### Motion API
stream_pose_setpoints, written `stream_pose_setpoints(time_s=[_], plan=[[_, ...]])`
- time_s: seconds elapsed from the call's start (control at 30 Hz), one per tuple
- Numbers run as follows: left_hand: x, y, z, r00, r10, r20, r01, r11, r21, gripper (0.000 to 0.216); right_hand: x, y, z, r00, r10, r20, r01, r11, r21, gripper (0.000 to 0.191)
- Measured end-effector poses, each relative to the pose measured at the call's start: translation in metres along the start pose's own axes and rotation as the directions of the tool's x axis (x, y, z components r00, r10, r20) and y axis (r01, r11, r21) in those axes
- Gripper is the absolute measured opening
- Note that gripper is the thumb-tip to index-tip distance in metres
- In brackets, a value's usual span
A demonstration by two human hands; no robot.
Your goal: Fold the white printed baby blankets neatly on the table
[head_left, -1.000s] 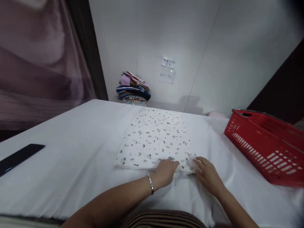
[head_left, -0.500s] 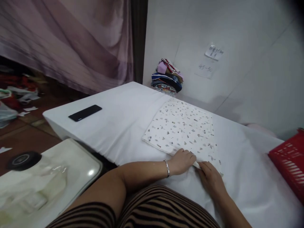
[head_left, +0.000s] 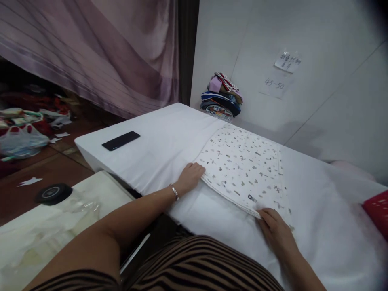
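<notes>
A white cloth with a small printed pattern (head_left: 242, 165) lies folded in layers on the white-covered table (head_left: 163, 137). My left hand (head_left: 190, 176), with a silver bracelet at the wrist, closes on the cloth's near left corner. At the near edge further right, my right hand (head_left: 274, 224) pinches the layers between thumb and fingers. Between both hands the near edge runs slightly curved, and its stacked layers show. What kind of cloth item it is, I cannot make out.
A black phone (head_left: 121, 140) lies on the table's left part. Folded clothes (head_left: 221, 97) are stacked at the back by the wall. A red basket (head_left: 377, 212) stands at the right edge. At lower left is a pale surface (head_left: 112, 190) with a black round object (head_left: 54, 194).
My left hand has slid left along the near edge to the cloth's corner, away from my right hand. The right hand keeps its pinch. The view has shifted slightly left.
</notes>
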State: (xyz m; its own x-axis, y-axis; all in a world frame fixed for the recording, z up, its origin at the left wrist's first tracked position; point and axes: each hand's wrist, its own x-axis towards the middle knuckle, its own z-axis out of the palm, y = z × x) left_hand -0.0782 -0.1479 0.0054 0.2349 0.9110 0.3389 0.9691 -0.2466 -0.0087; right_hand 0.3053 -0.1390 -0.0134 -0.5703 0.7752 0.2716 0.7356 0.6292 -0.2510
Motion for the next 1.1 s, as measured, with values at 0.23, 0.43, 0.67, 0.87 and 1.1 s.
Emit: stream_pose_setpoints(time_s=[0.23,0.43,0.67,0.87,1.1], plan=[[-0.018,-0.031,-0.005,0.967,-0.252,0.036,0.252,0.927,-0.276,0.041,0.001,-0.003,-0.005,0.999,0.027,0.030,-0.027,0.999,0.020,0.031],[-0.027,-0.034,-0.013,0.848,-0.464,0.258,0.512,0.585,-0.629,0.038,0.000,0.004,0.000,0.999,-0.003,0.042,0.002,1.000,0.025,0.031],[-0.033,-0.031,-0.004,0.777,-0.550,0.307,0.525,0.296,-0.798,0.032,0.001,0.003,-0.002,0.999,-0.004,0.050,0.004,1.000,0.005,0.030],[-0.032,-0.033,0.003,0.804,-0.561,0.197,0.488,0.433,-0.758,0.019,0.000,0.002,-0.001,0.999,0.020,0.037,-0.020,1.000,0.000,0.030],[-0.032,-0.036,-0.007,0.833,-0.531,0.152,0.474,0.544,-0.693,0.014,-0.001,0.006,0.000,0.999,0.001,0.052,-0.002,1.000,0.020,0.030]])
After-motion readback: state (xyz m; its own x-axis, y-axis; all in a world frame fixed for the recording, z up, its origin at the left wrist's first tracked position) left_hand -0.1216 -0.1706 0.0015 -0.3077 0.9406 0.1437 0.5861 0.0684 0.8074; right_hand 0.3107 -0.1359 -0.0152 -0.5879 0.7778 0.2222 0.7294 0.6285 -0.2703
